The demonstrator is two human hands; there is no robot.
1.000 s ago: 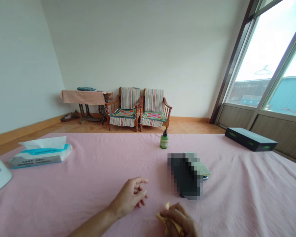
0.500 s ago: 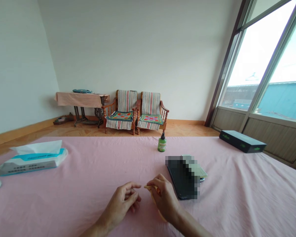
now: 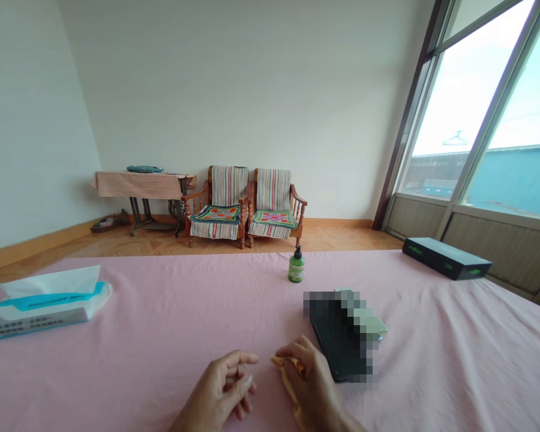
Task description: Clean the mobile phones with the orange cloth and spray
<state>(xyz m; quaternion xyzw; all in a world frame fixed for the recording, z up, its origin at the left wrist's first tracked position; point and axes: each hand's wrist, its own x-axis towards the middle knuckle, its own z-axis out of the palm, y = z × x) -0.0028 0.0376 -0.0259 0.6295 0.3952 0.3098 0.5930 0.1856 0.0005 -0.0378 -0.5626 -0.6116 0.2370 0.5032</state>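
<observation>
Pinching a pale-yellow cloth between thumb and fingers, the right hand in the head view is over the pink sheet, beside a part-blurred black object; whether the cloth touches the sheet, I cannot tell. The left hand, near it, curls loosely around nothing visible. The cloth looks light, soft and limp, hardly fragile; a gathered edge should grip best.
</observation>
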